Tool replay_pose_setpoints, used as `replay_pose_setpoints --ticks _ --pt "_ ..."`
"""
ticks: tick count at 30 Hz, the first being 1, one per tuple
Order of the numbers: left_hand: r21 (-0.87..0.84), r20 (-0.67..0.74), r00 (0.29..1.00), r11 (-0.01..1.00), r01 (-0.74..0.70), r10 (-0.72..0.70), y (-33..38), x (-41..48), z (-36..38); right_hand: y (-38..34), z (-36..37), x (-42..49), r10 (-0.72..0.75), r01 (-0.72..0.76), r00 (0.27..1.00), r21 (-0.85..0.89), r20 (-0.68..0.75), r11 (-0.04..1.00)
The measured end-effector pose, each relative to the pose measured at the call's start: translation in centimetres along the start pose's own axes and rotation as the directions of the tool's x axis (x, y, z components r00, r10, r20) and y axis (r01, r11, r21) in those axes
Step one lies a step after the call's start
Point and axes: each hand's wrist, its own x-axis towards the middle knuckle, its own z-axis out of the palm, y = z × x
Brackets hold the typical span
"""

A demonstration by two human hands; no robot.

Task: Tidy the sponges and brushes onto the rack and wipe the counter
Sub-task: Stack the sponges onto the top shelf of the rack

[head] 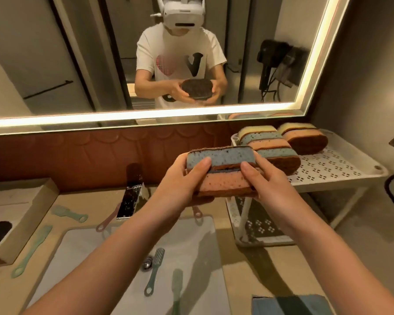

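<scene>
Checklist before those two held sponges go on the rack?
1. Grip: left hand and right hand both hold the stacked sponges: ok.
2. Bare room on the rack shelf: ok.
3. Shelved sponges steady: cannot tell; they lean together.
4. Way to the shelf unblocked: ok.
5. Brushes off the sink and counter: not ok.
6. Cloth ready for wiping: ok.

Large black "V" on reflected white T-shirt (pixel 168 44).
</scene>
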Motion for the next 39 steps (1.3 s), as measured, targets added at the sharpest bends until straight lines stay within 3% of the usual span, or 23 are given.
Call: replay_pose_setpoints --ticks 6,9,11,13,19,24,28,33,39 --pt "0.226 0.195 0.973 0.959 -0.171 0.127 2.7 4.6 6.6 -0.8 -7.7 2.3 0.027 -0.010 0.958 0.061 -0.285 0.998" --pt "0.361 0.210 0.966 0.907 -0.219 0.150 2.4 7.7 10.5 -0.6 -11.5 3.8 0.027 -0.004 0.903 0.055 -0.428 0.998" --pt "0.592 0.186 0.972 0.773 -0.229 0.146 1.5 9.8 13.0 -0.6 -13.7 4.7 0.031 -0.009 0.854 0.044 -0.519 0.999" --pt "0.788 0.175 0.969 0.565 -0.245 0.177 0.1 11.3 14.5 -0.6 -15.4 5.3 0.024 -0.022 0.811 0.012 -0.584 1.000" --pt "0.895 0.197 0.944 0.345 -0.283 0.263 -2.9 12.3 15.6 0.4 -18.8 6.6 -0.080 -0.145 0.800 -0.321 -0.595 0.936" --pt "0.892 0.194 0.928 0.335 -0.302 0.319 -3.2 12.0 15.8 2.5 -19.7 7.1 0.076 -0.314 0.821 -0.337 -0.565 0.888" --pt "0.884 0.206 0.926 0.345 -0.315 0.317 -3.3 12.0 15.8 3.8 -20.0 7.8 0.150 -0.336 0.838 -0.280 -0.524 0.900" --pt "0.885 0.201 0.925 0.345 -0.313 0.323 -3.4 12.2 15.7 4.7 -20.5 9.5 0.284 -0.453 0.807 -0.234 -0.518 0.860" --pt "0.881 0.202 0.925 0.352 -0.315 0.320 -3.3 12.2 15.8 5.8 -21.1 10.9 0.324 -0.570 0.771 -0.368 -0.547 0.734"
